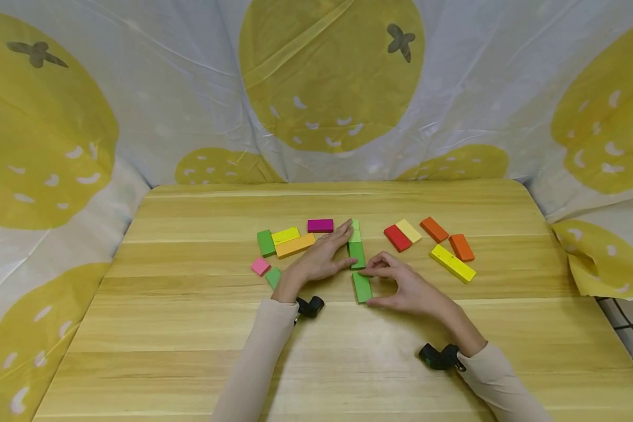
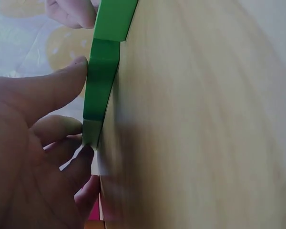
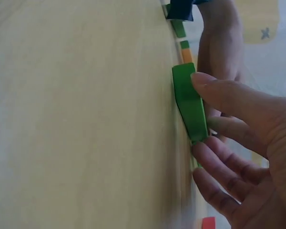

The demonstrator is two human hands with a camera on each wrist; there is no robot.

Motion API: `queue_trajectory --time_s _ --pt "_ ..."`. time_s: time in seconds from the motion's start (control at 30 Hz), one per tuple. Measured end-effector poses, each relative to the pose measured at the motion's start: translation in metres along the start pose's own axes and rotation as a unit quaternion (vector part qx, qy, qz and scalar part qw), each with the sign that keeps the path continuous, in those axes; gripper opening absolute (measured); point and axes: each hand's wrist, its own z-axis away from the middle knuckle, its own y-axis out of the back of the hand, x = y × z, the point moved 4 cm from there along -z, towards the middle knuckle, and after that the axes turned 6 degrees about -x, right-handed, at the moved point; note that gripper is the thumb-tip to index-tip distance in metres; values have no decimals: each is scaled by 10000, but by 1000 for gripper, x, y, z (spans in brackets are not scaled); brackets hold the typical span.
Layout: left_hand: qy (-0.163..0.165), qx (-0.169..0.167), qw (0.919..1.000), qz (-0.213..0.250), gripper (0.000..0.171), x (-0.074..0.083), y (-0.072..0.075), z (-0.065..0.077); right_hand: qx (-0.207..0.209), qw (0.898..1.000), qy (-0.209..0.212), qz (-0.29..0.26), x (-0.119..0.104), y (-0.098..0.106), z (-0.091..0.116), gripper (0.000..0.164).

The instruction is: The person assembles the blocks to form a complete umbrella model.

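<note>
Three blocks stretch in a line away from me: a light green block [image 1: 354, 231] at the far end, a green block [image 1: 356, 254] in the middle, and another green block [image 1: 362, 287] nearest. My left hand [image 1: 322, 258] lies along the left side of the line, fingertips at the light green block and thumb against the middle green block [image 2: 100, 81]. From the right, my right hand [image 1: 408, 287] pinches the nearest green block [image 3: 189, 100] lengthwise, thumb at its near end and fingertips at its far end.
Left of the line lie a magenta block [image 1: 320, 225], an orange block [image 1: 295, 245], a yellow block [image 1: 285, 235], green blocks [image 1: 266, 243] and a pink block [image 1: 261, 266]. Rightward are a red block [image 1: 398, 238], a cream block [image 1: 408, 231], orange-red blocks [image 1: 435, 229] and a long yellow block [image 1: 452, 263].
</note>
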Motion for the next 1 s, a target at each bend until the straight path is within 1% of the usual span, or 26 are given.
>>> queue_trajectory --time_s 0.2,0.4,0.53,0.67,1.0 --pt "-29 30 10000 76 77 -2 0 -1 -41 9997 -9 225 -1 1 -1 54" --pt "-100 -17 9999 19 78 -1 -1 -1 120 9992 -28 386 0 -3 -2 55" --pt "-86 -40 10000 22 77 -1 -1 0 210 9987 -11 468 1 -5 -3 55" --pt "-52 -50 10000 15 77 -1 -1 1 224 9985 -3 498 1 -5 -3 55" --pt "-83 -28 10000 9 77 -1 -1 0 214 9984 16 517 1 -5 -3 54"
